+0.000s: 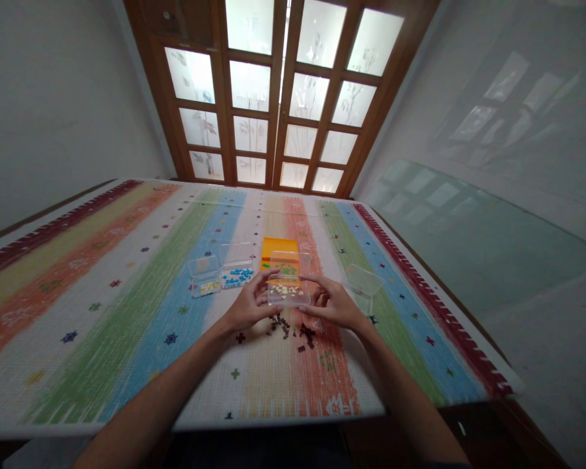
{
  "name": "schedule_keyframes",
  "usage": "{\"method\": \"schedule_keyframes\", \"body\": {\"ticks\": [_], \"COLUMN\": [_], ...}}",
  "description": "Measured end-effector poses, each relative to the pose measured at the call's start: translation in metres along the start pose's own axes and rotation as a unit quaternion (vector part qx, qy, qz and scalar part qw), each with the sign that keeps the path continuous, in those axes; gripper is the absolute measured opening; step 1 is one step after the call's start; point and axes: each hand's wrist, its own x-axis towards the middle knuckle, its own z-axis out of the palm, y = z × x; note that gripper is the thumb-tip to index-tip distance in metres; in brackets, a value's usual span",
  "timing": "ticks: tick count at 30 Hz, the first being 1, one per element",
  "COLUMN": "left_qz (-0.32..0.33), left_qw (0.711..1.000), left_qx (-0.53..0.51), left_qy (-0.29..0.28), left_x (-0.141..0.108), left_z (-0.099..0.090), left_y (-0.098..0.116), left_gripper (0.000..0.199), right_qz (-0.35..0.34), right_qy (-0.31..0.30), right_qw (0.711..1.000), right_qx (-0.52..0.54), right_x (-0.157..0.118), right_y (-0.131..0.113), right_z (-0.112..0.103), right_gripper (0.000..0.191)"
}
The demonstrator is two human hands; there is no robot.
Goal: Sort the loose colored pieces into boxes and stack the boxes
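Between my two hands is a clear plastic box [289,299] with small pale pieces in it. My left hand [248,303] grips its left side, fingers and thumb closed on the edge. On the opposite side, my right hand [336,303] holds the box the same way. Small dark brown pieces [306,335] lie loose on the cloth just below the box. Behind it stands an orange box [279,246], with green pieces [287,269] showing in front of it, partly seen through clear plastic.
Left of my hands sit an open clear box with blue pieces [238,277] and a smaller one with yellow pieces [209,286]. Another open clear box [364,281] is at the right. A striped tablecloth [141,312] covers the table; walls flank it and glazed doors [273,98] stand beyond.
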Motion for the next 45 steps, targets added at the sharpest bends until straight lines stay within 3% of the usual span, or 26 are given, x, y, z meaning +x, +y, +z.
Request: {"method": "schedule_keyframes", "body": {"ticks": [13,18,23,26,28,36,45], "left_qz": [0.011,0.005,0.039,0.052,0.050,0.044,0.042], "left_qw": [1.000,0.999,0.991,0.977,0.970,0.965,0.960], "left_qx": [0.009,0.043,0.101,0.176,0.216,0.253,0.272], "left_qy": [-0.007,0.005,0.074,0.107,0.104,0.061,0.044], "left_x": [-0.001,-0.001,0.003,0.005,0.005,0.004,0.004], "left_z": [0.003,0.008,0.007,0.004,0.004,0.005,0.004], "left_y": [-0.002,-0.001,0.001,0.004,0.006,0.004,0.004], "left_gripper": [0.076,0.074,0.057,0.031,0.020,0.019,0.019], "right_qz": [-0.045,-0.019,0.012,0.024,0.032,0.054,0.133], "right_qy": [0.043,0.068,0.125,0.148,0.149,0.113,0.074], "right_qw": [0.998,0.997,0.986,0.972,0.965,0.948,0.927], "right_qx": [-0.032,-0.020,-0.109,-0.180,-0.214,-0.292,-0.344], "right_x": [-0.004,-0.009,-0.017,-0.021,-0.023,-0.024,-0.013], "right_y": [-0.001,0.000,0.014,0.026,0.034,0.056,0.050], "right_z": [0.004,-0.010,-0.036,-0.047,-0.049,-0.044,-0.035], "right_gripper": [0.053,0.056,0.060,0.059,0.058,0.052,0.056]}}
